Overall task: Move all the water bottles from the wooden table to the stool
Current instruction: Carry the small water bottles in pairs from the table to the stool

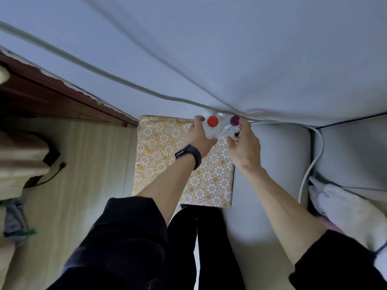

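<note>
A pale wall (272,49) and grey cable (125,81) back the floral stool (165,155). At its far edge, the left hand (199,139) has its fingers wrapped round the red-capped bottle (212,128), and the right hand (246,148) round the purple-capped bottle (231,127). The 2 bottles look like thin, slick plastic, so a mid-body hold seems best.

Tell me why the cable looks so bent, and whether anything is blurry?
Head view: the wide-angle lens bows the grey cable; the left border is smeared; the red-capped bottle and purple-capped bottle at centre look fairly sharp; light is soft and bluish.
</note>
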Demonstrator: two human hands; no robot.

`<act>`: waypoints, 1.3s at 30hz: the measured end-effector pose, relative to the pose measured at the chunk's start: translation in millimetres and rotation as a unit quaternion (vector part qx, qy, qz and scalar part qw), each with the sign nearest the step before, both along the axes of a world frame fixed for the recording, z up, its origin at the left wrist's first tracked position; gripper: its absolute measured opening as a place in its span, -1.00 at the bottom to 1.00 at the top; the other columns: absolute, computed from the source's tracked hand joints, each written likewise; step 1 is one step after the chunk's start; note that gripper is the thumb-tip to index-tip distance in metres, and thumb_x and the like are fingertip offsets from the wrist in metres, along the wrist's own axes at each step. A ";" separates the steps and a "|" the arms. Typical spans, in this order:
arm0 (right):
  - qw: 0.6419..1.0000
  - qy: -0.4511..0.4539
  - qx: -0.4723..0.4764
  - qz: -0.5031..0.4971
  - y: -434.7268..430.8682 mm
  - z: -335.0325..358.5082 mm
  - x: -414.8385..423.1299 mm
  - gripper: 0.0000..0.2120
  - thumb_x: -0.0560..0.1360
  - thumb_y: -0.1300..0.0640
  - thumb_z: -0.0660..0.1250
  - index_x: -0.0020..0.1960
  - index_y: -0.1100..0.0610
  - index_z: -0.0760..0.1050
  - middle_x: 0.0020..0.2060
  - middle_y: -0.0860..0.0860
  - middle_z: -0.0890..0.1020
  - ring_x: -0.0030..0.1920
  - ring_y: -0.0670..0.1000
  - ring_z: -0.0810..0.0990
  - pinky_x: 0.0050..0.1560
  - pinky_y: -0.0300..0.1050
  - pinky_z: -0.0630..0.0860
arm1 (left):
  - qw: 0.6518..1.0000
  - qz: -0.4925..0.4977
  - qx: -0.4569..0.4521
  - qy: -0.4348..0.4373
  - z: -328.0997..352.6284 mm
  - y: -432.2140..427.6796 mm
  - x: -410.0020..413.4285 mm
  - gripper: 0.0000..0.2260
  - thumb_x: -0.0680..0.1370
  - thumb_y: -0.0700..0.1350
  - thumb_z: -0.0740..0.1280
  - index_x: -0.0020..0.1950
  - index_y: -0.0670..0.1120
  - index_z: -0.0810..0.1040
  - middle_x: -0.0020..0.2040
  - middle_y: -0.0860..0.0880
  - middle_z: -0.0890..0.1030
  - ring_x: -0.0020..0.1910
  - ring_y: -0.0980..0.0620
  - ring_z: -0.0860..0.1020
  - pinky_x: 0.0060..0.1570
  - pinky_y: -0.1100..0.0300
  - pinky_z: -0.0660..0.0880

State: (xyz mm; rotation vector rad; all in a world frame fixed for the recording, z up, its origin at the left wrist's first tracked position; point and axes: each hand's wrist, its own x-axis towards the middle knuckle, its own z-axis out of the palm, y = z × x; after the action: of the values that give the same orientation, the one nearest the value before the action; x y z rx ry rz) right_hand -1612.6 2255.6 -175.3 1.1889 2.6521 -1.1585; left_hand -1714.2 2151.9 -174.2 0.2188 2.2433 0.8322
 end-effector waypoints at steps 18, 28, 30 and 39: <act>0.945 0.094 -0.004 0.312 -182.4 183.5 45.6 -0.79 0.54 0.03 0.40 0.16 -0.01 0.64 0.15 -0.12 0.62 0.24 -0.02 0.47 0.22 -0.24 0.35 | 0.986 0.070 -0.077 0.131 190.0 -252.1 92.7 -0.52 0.56 0.09 0.28 0.47 0.13 0.30 0.41 0.02 0.43 0.38 -0.07 0.37 0.37 0.02 0.30; 0.730 0.146 0.024 0.667 -355.9 232.4 5.9 -0.65 0.54 -0.16 0.26 0.24 -0.08 0.60 0.24 -0.10 0.59 0.32 0.02 0.43 0.34 -0.15 0.31 | 0.873 0.421 -0.202 0.144 238.3 -450.2 234.4 -0.55 0.54 0.15 0.27 0.43 0.17 0.38 0.41 0.05 0.46 0.40 -0.02 0.38 0.37 0.02 0.30; 0.679 0.159 0.021 0.717 -413.8 254.7 13.7 -0.69 0.56 -0.10 0.32 0.26 -0.07 0.59 0.24 -0.09 0.58 0.34 0.02 0.40 0.34 -0.20 0.24 | 0.823 0.499 -0.217 0.159 256.5 -489.9 277.4 -0.56 0.54 0.12 0.30 0.41 0.14 0.42 0.39 0.04 0.48 0.38 -0.02 0.40 0.35 0.04 0.32; 0.416 0.260 -0.023 0.871 -700.2 338.3 131.1 -0.64 0.52 -0.16 0.31 0.28 -0.11 0.55 0.22 -0.11 0.59 0.31 0.00 0.46 0.39 -0.12 0.34 | 0.584 0.738 -0.274 0.195 317.9 -657.0 482.8 -0.58 0.52 0.13 0.33 0.37 0.09 0.49 0.30 -0.02 0.55 0.24 -0.05 0.52 0.21 0.10 0.45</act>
State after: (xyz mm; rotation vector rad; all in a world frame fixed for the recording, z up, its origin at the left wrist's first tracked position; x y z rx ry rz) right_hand -1481.5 1555.5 162.9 -1.9853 1.9846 -0.7826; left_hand -1231.5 1494.9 143.6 -2.2313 2.5895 0.7092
